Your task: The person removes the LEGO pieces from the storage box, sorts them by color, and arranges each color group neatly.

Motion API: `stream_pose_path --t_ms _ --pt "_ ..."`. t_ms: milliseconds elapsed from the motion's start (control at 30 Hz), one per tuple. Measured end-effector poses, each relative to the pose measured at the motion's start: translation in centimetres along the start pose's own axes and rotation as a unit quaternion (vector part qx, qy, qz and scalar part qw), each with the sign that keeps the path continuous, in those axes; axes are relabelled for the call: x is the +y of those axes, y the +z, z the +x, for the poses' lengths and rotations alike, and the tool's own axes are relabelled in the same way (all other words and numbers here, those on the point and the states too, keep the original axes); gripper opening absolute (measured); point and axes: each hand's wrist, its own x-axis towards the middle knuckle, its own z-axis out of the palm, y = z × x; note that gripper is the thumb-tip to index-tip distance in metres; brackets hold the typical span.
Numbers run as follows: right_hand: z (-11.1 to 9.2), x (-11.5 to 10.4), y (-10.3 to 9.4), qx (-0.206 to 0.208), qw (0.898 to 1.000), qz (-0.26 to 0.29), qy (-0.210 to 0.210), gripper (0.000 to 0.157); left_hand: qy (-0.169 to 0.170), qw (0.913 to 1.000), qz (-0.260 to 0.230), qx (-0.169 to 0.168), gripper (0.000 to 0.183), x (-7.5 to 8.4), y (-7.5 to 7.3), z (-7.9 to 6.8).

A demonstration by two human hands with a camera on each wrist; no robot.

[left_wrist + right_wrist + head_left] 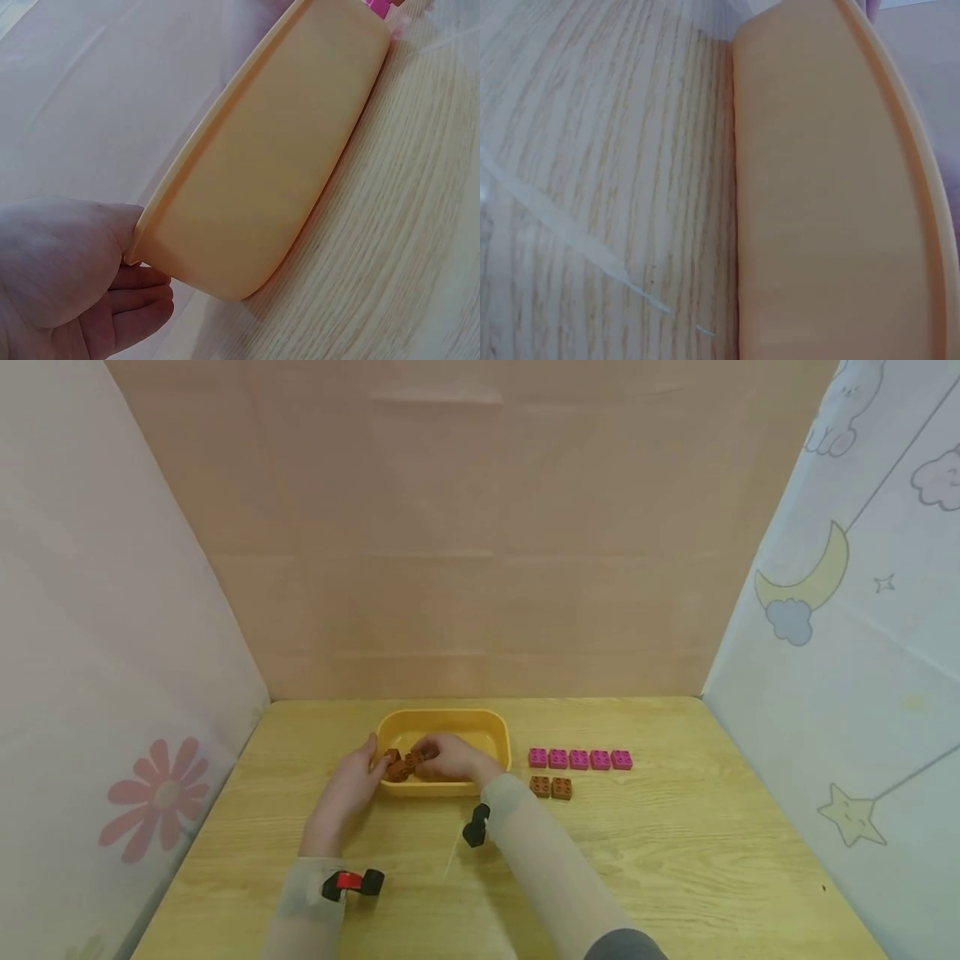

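A yellow plastic tray (450, 789) with low walls stands on the table, and several brown toy building bricks (396, 770) lie at its left end. My left hand (352, 785) grips the tray's left rim; in the left wrist view its thumb lies over the rim and its fingers (142, 311) curl below, outside the wall. Inside the tray, my right hand (453, 757) reaches over the front wall, its fingertips at a brown brick (415, 761) that they appear to pinch. The right wrist view shows the tray's outer wall (825, 187), with that hand mostly hidden behind the rim.
Right of the tray, several magenta bricks (579, 760) form a row. In front of them, two brown bricks (551, 787) sit side by side. A wood-grain table (675, 860) carries everything, with a plain backdrop (465, 568) behind and patterned sheets (862, 693) at the sides.
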Motion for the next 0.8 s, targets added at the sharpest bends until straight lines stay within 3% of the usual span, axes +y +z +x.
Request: stream_pose_path --t_ms 800 --pt "-1.2 0.6 -1.5 0.002 1.000 -0.029 -0.010 0.035 -0.001 1.0000 0.009 0.000 0.068 -0.2 0.2 0.1"
